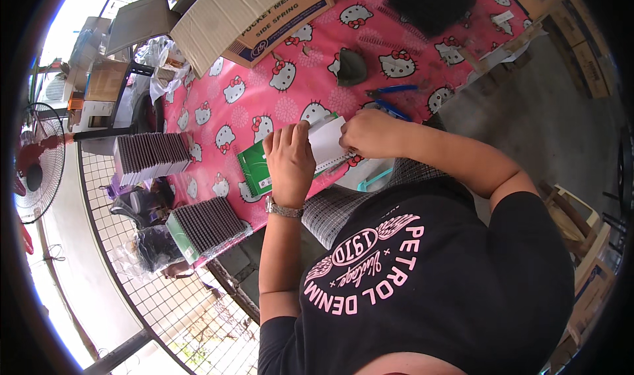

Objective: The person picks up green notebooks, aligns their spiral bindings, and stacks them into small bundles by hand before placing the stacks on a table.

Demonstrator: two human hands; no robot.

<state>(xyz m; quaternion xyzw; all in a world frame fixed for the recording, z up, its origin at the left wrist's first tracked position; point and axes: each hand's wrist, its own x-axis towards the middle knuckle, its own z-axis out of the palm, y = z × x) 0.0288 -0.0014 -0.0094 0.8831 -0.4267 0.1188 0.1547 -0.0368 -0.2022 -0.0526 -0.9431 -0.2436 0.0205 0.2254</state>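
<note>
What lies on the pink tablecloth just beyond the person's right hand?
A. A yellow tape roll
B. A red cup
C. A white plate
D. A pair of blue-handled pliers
D: blue-handled pliers lie on the tablecloth just past the right hand, which, with the left hand, holds a small white notebook; no cup, tape roll or plate is seen there.

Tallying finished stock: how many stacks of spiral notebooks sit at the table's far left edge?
2: one stack by the black stand, another stack nearer the wire fence. More may be hidden in the cardboard box.
</note>
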